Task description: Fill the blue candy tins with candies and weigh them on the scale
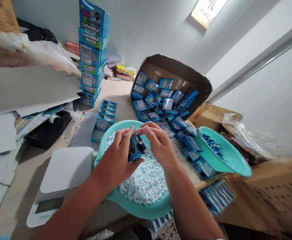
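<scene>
Above a turquoise basin [149,212] full of small white and pale-blue candies [141,186], my left hand [116,158] grips a small blue candy box [136,150]. Its fingers wrap the box's left side, with the thumb underneath. My right hand [158,141] is at the box's upper end, fingers bent and pinched together near the top edge. Whether a flap or a candy sits between those fingertips is hidden. A few candies show near the box's right side.
A white scale [68,170] stands left of the basin. Behind it rises a tall stack of blue boxes [92,56]. A tipped cardboard carton [185,71] spills more boxes [168,103] at the back right. Another turquoise basin [235,163] holds small blue pieces.
</scene>
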The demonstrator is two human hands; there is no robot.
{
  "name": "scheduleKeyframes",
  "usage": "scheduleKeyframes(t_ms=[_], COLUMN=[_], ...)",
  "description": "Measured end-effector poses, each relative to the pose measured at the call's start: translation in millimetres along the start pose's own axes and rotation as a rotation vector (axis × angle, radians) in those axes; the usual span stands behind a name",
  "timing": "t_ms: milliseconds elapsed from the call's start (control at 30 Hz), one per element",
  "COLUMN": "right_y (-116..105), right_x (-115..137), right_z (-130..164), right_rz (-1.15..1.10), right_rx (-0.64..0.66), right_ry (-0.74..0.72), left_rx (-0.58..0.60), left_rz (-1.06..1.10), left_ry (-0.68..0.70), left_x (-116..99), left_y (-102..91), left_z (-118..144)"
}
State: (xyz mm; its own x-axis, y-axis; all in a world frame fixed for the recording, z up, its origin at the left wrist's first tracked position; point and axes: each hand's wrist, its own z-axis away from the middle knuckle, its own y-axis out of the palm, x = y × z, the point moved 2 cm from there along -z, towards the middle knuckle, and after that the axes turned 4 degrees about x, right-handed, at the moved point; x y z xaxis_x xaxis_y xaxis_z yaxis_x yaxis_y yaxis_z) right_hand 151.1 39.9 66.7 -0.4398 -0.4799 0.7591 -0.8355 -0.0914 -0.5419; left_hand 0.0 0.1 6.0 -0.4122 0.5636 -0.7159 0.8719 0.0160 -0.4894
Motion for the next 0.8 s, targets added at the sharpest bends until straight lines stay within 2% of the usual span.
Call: scheduleKeyframes(t_ms=[267,467,567,700,800], right_y=[-3.2,-5.2,-4.0,-2.9,-5.6], right_x=[9.1,1.6,-3.0,-1.1,-1.7], right_z=[3.8,2.2,-0.3,-0.9,-1.2], right_rz=[-0.099,-0.149,-0.104,-0.045,-0.120], right_rx=[0.030,-0.097,-0.036,0.027,0.077], right_ry=[-0.045,0.019,0.081,0.088,0.075], left_rx=[0.042,0.067,0.084,0.104,0.093], left_rz=[-0.073,-0.121,-0.139,-0.143,-0.125], left_ry=[-0.125,-0.082,-0.108,-0.133,-0.151], left_x=[-1.6,-2.2,-3.5,-5.1,-2.5], left_y=[2.4,3.4,3.2,3.4,4.6], left_z=[2.4,4.2,5.0,4.8,4.0])
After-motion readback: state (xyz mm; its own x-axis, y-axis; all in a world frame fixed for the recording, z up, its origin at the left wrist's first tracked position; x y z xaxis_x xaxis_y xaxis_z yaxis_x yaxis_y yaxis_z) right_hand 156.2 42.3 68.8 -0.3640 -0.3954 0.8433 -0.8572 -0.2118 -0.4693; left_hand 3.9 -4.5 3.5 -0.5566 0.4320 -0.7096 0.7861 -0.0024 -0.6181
